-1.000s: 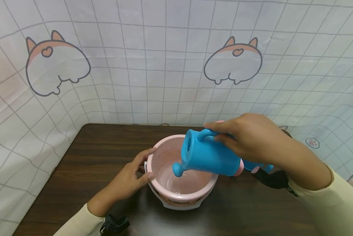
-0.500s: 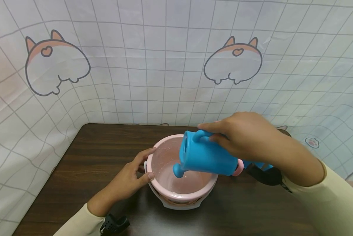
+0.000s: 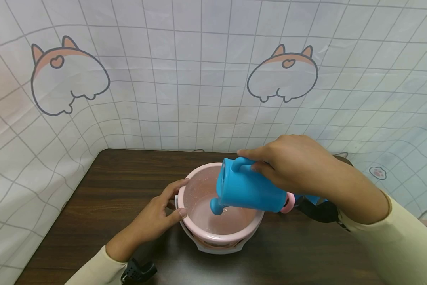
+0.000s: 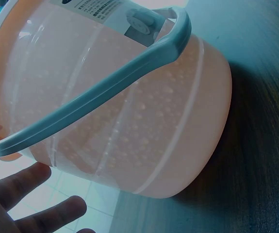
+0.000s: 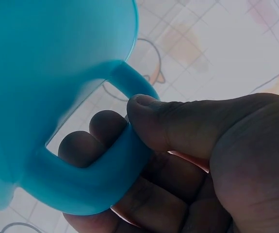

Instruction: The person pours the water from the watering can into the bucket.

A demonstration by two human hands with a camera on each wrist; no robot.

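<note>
A pink bucket (image 3: 217,238) stands on the table, its handle (image 4: 105,92) hanging down the near side. My left hand (image 3: 156,215) rests on the bucket's left rim, thumb and forefinger spread apart; in the left wrist view its other fingers (image 4: 57,213) stretch out beside the wall. Over the bucket's opening, my right hand (image 3: 288,162) holds a blue toy watering can (image 3: 252,192) by its loop handle (image 5: 105,179), thumb on top and fingers through the loop. The can lies tipped, spout (image 3: 217,206) leftward and down, pink base to the right. Shiny spots show inside the bucket.
The dark wood table (image 3: 110,190) runs under everything. Part of another blue object (image 3: 307,198) shows behind my right wrist. A white grid-patterned cloth (image 3: 185,91) with cartoon prints hangs behind and along the sides.
My right hand has shifted slightly left with the watering can, whose body sits a little further over the bucket. My left hand and the bucket stay put.
</note>
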